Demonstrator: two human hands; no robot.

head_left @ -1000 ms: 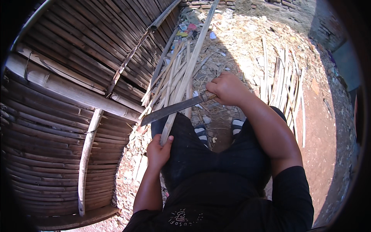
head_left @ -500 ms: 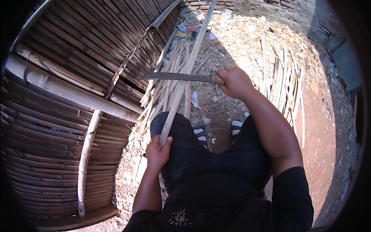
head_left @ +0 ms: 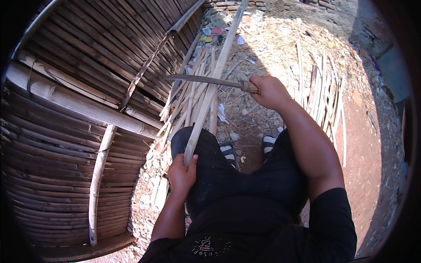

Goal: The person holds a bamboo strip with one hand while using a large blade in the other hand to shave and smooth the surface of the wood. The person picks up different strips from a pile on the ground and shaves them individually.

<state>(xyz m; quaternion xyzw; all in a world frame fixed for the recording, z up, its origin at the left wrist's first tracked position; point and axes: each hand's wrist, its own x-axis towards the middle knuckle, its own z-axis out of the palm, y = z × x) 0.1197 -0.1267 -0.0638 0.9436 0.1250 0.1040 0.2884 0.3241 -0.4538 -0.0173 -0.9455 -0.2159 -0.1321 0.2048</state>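
A long pale bamboo strip [head_left: 213, 83] runs from my left knee up and away toward the top of the view. My left hand [head_left: 181, 173] grips its near end on my thigh. My right hand [head_left: 269, 91] is closed on the wooden handle of a long dark blade [head_left: 199, 79]. The blade lies crosswise, pointing left, and meets the strip about halfway along it. I am seated, in dark trousers, with my sandalled feet [head_left: 247, 147] on the ground below the blade.
A woven bamboo wall [head_left: 83, 101] with a thick horizontal pole fills the left side. Several cut bamboo strips [head_left: 188, 98] lean against it behind the blade. More strips [head_left: 326, 94] lie on the dirt at right, among shavings and litter.
My right hand has carried the blade up and away from my knee, from a slanted position low on the strip to a level one farther along it. My left hand has stayed put.
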